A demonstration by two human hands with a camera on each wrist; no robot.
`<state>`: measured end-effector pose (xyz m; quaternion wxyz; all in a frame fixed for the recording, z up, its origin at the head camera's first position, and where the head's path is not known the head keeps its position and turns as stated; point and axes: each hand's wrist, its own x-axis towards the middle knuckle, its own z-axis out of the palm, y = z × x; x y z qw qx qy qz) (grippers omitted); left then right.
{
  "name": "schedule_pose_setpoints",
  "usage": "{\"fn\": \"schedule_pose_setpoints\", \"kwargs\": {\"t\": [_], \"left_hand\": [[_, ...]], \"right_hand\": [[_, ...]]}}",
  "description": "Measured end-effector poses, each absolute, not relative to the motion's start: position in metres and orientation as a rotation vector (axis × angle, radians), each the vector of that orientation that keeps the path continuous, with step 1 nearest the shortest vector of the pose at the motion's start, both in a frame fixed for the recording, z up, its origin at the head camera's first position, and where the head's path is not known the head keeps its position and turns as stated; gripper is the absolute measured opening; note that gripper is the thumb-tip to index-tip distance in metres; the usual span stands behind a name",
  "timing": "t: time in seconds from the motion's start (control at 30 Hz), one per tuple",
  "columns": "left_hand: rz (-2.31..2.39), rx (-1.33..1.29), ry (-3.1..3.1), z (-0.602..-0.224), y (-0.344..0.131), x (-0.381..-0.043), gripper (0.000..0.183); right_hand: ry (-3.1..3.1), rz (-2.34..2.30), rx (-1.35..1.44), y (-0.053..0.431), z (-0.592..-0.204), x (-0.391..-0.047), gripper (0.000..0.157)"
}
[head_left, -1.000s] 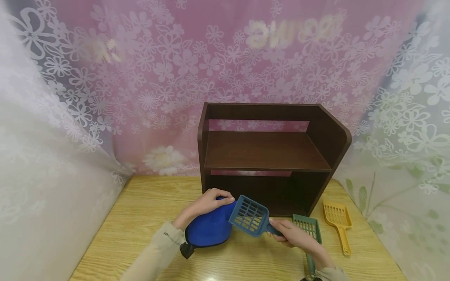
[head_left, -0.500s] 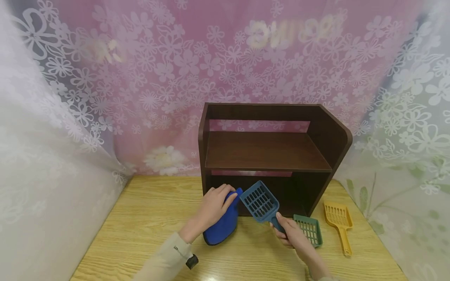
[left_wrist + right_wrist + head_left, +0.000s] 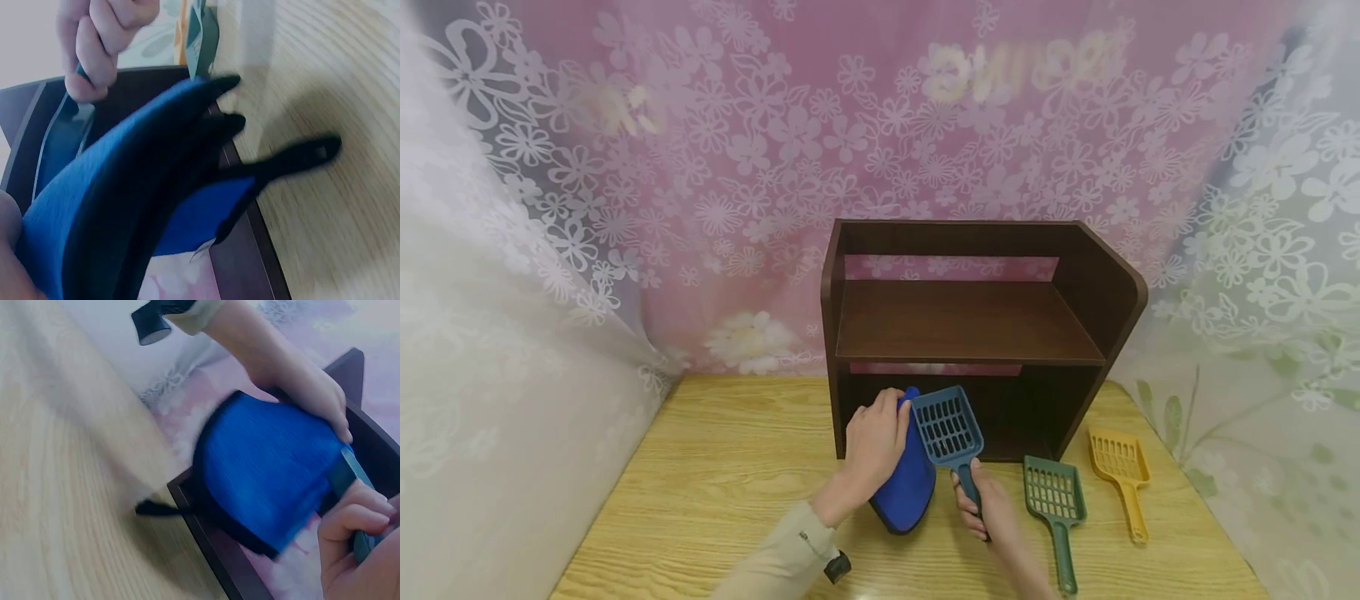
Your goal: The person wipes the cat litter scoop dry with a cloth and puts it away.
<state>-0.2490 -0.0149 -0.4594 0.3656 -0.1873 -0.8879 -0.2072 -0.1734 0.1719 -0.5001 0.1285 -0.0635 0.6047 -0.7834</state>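
Observation:
My left hand (image 3: 874, 437) grips the upper edge of a blue fabric item (image 3: 912, 487) with black edging, a black strap and a small white tag; its exact kind is unclear. In the left wrist view the item's dark underside and strap (image 3: 294, 159) hang over the table. My right hand (image 3: 988, 500) holds a dark blue slotted litter scoop (image 3: 947, 429) by its handle, head up. The scoop's left edge overlaps the blue item near my left fingertips. In the right wrist view the item's blue face (image 3: 269, 469) spreads between both hands.
A dark brown two-tier shelf (image 3: 970, 321) stands behind the hands. To the right, a green litter scoop (image 3: 1056, 492) and a yellow litter scoop (image 3: 1120, 458) lie on the wooden table (image 3: 722, 467). Floral curtains (image 3: 737, 167) hang at the back and sides.
The blue item has been lifted and swung rightward, now hanging more upright in my left hand. My right hand has turned the scoop more upright; the green scoop's handle now shows.

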Motion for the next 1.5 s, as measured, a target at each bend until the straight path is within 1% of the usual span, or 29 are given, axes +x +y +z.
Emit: {"fn": "schedule_pose_setpoints", "kwargs": {"t": [0.2,0.27,0.47,0.63,0.9,1.03,1.17,1.33,1.5], "left_hand": [[-0.545,-0.474,-2.345,-0.465,-0.004,-0.241,0.022],[-0.547,-0.488,-2.363,-0.469,0.000,-0.236,0.021],[-0.536,-0.549,-2.429,-0.478,0.010,-0.218,0.021],[-0.540,-0.613,-2.458,-0.482,0.015,-0.208,0.019],[-0.607,-0.533,-2.397,-0.485,0.011,-0.214,0.011],[-0.655,-0.504,-2.423,-0.483,0.006,-0.217,0.013],[-0.680,-0.455,-2.447,-0.480,0.000,-0.220,0.015],[-0.743,-0.372,-2.453,-0.473,-0.005,-0.224,0.019],[-0.808,-0.384,-2.488,-0.474,0.001,-0.218,0.024]], "right_hand": [[1.873,-2.324,0.078,0.160,-0.497,-0.172,0.048],[1.876,-2.357,0.122,0.158,-0.495,-0.175,0.049],[1.962,-2.434,0.111,0.156,-0.490,-0.183,0.053],[2.047,-2.393,0.138,0.155,-0.488,-0.186,0.055],[2.061,-2.351,0.103,0.151,-0.474,-0.176,0.047],[2.084,-2.330,0.089,0.149,-0.465,-0.170,0.045],[2.069,-2.341,0.097,0.149,-0.469,-0.171,0.046],[2.035,-2.366,0.102,0.153,-0.486,-0.176,0.047],[1.979,-2.409,0.097,0.153,-0.493,-0.178,0.052]]}}
